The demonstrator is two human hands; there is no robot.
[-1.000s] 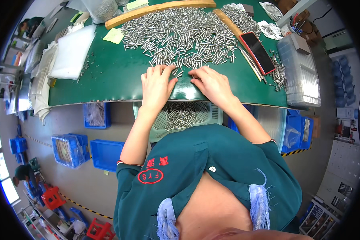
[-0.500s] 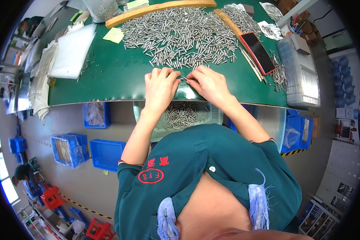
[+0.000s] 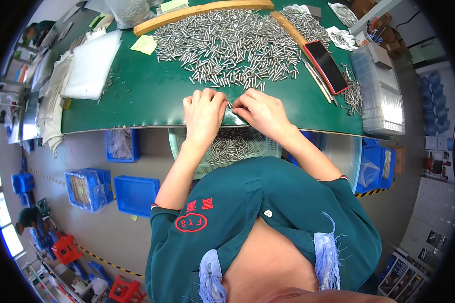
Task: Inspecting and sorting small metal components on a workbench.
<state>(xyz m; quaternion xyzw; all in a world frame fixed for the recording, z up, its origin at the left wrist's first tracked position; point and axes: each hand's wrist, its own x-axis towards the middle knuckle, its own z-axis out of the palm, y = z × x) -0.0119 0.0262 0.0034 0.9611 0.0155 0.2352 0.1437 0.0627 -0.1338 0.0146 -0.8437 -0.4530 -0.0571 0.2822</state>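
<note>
Near the front edge of the green table, my left hand (image 3: 203, 112) and my right hand (image 3: 261, 112) face each other with their fingers pinched. Between the two sets of fingertips shows a small silvery metal pin (image 3: 230, 105). Both hands seem to grip it, though the fingertips partly hide it. Just beyond them spreads a wide pile of similar metal pins (image 3: 227, 45). Below the table edge, under my wrists, a pale green plastic basket (image 3: 274, 146) holds many more pins.
A wooden bar (image 3: 202, 10) borders the pile at the back, and another wooden bar (image 3: 288, 28) its right side. A red-edged phone (image 3: 326, 68) lies beside pen-like sticks (image 3: 316, 81). Clear plastic boxes (image 3: 376, 91) stand right; white sheets (image 3: 92, 65) lie left. Blue crates (image 3: 135, 194) sit below.
Both hands have drawn slightly back toward the table's front edge, away from the pile. The pin between the fingertips has come along with them.
</note>
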